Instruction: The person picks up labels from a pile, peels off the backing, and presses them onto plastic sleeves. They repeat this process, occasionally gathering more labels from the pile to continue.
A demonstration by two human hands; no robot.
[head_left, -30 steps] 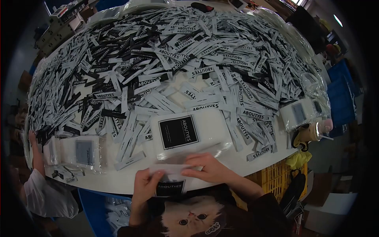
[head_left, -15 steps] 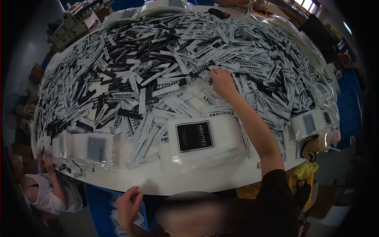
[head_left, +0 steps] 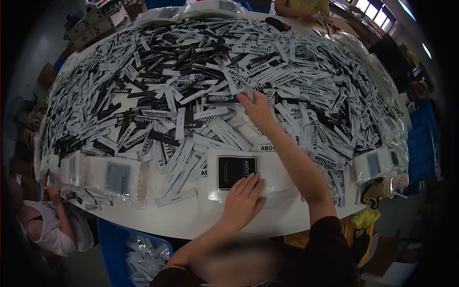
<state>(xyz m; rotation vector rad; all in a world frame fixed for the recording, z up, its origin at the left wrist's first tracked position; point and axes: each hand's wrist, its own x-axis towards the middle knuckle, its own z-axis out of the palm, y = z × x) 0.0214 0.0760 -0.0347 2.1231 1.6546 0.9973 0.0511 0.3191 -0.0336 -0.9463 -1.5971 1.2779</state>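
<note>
My right hand is over the middle of the pile, its thumb and fingers pinching the end of a slim black sachet printed ABOUTYES. A bit of pale wrapper also shows at its fingertips. My left hand lies with fingers stretched out on a stack of clear plastic bags at the table's near edge. The fingertips cover part of the black printed panel on the top bag. Around and beyond both hands spreads a big heap of black and white sachets.
More bag stacks lie left and right on the white table. A drink cup stands at the right edge. A blue bin below holds sachets. Co-workers are at the left and far side.
My left hand has come up from below the table edge onto the bag stack. My right hand has drawn left and nearer, bringing a black sachet out of the heap. The view has shifted slightly.
</note>
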